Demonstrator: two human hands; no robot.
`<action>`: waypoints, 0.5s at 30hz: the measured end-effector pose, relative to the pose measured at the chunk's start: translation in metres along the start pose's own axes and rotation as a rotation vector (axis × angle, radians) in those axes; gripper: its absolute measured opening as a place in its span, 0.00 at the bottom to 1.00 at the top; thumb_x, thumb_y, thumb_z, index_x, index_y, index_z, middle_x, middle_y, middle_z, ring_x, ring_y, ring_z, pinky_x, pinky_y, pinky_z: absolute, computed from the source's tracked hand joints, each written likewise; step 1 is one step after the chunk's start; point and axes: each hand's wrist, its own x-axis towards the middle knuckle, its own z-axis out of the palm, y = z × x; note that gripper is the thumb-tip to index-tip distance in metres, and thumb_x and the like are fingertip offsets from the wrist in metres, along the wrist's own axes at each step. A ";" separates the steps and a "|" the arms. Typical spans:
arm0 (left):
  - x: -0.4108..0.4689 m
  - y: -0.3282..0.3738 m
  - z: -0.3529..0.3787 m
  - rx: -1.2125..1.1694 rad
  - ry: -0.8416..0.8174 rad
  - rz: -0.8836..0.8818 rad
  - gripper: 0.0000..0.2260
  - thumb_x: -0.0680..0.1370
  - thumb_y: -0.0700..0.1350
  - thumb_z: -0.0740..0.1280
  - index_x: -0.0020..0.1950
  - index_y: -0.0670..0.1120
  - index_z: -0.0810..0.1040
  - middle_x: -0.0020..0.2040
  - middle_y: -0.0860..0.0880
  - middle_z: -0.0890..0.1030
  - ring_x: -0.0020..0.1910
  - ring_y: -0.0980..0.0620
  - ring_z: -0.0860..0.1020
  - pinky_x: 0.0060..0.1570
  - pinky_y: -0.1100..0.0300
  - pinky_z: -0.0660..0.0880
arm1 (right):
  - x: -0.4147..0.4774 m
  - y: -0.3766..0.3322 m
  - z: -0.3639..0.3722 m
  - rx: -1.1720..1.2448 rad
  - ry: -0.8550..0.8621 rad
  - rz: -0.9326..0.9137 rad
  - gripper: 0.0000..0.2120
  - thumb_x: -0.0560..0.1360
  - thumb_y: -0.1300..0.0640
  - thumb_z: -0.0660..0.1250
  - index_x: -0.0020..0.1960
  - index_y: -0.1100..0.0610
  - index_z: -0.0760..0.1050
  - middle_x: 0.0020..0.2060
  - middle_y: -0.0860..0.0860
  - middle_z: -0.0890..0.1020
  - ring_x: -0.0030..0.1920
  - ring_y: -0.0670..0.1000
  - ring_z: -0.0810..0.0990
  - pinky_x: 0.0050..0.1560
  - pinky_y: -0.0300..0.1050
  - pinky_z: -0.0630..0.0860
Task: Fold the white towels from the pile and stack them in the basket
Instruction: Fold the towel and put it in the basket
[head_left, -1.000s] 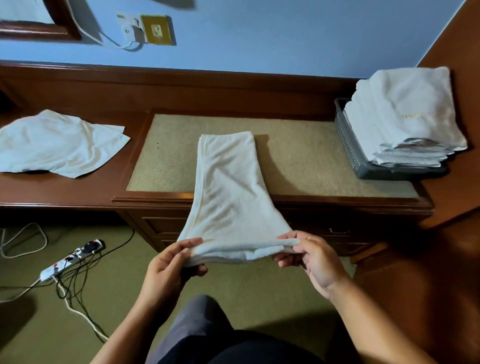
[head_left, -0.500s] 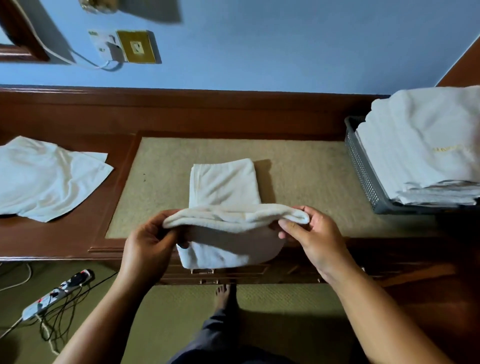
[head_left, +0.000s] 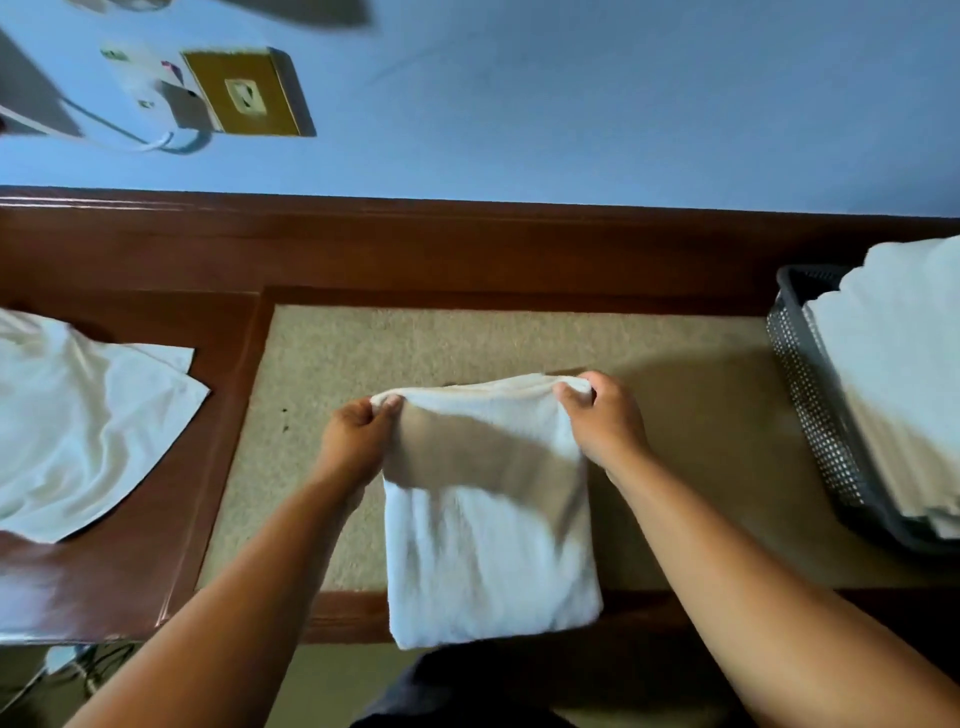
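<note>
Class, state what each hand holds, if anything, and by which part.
Both the left hand and right hand pinch the white towel at its far edge's two corners.

Quick count: two hands, a left hand (head_left: 358, 441) and a right hand (head_left: 605, 421). One folded towel (head_left: 488, 561) between them. One bench (head_left: 104, 582). One loose pile (head_left: 78, 415) of white cloth, can't tell how many pieces. One grey basket (head_left: 810, 410) with one stack (head_left: 904, 374) of folded towels, layers too blurry to count. One gold wall socket (head_left: 247, 93).
</note>
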 end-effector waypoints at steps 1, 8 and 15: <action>0.016 -0.007 0.004 0.011 0.000 -0.056 0.11 0.82 0.48 0.65 0.43 0.47 0.81 0.33 0.56 0.80 0.34 0.60 0.76 0.34 0.64 0.73 | 0.013 -0.001 0.010 -0.026 -0.037 0.029 0.14 0.79 0.46 0.65 0.55 0.55 0.78 0.51 0.54 0.81 0.52 0.56 0.79 0.46 0.44 0.71; 0.092 -0.040 0.026 0.127 -0.001 -0.223 0.14 0.81 0.49 0.67 0.47 0.38 0.81 0.38 0.46 0.79 0.37 0.50 0.74 0.34 0.59 0.68 | 0.097 0.005 0.070 -0.162 -0.201 0.210 0.24 0.81 0.47 0.64 0.71 0.62 0.71 0.69 0.60 0.75 0.68 0.60 0.73 0.63 0.47 0.70; 0.141 -0.071 0.034 0.379 0.019 -0.322 0.21 0.78 0.55 0.69 0.34 0.41 0.72 0.30 0.45 0.74 0.34 0.45 0.73 0.33 0.55 0.65 | 0.129 0.024 0.122 -0.275 -0.140 0.319 0.22 0.77 0.47 0.66 0.64 0.61 0.75 0.62 0.61 0.79 0.62 0.62 0.78 0.61 0.52 0.76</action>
